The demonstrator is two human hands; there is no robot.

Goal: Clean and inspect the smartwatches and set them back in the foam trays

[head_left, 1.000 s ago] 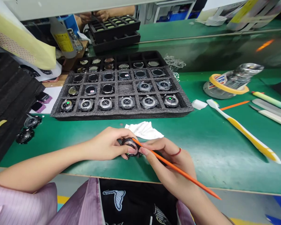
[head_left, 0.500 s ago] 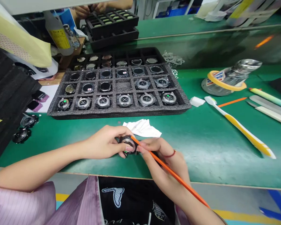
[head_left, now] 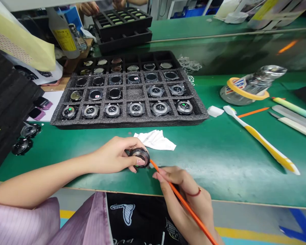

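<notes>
Hands are both busy here: the left hand [head_left: 114, 155] is clenched around a round watch body [head_left: 139, 157], thumb and fingertips pinching its edges, with the dark ring face-up. That watch sits just above the green bench mat [head_left: 219, 173], right in front of me, basically. The right hand [head_left: 185, 197] is grasping an orange stick [head_left: 185, 202] like a pencil, and its tip comes right up by the watch's lower right edge. Can't tell if it's actually touching, though.

Right behind the watch there's a crumpled white cloth [head_left: 155, 140]. Past that is a big grey foam tray [head_left: 130, 123] full of round watches in rows, one cell in the third row showing nothing in it. Off to the right are a yellow-and-white toothbrush [head_left: 260, 139] and a small white sponge [head_left: 215, 111]. Two dark watch parts [head_left: 21, 146] lie on the left, and a co-worker's hand [head_left: 89, 8] is up top by a black tray [head_left: 122, 23].
</notes>
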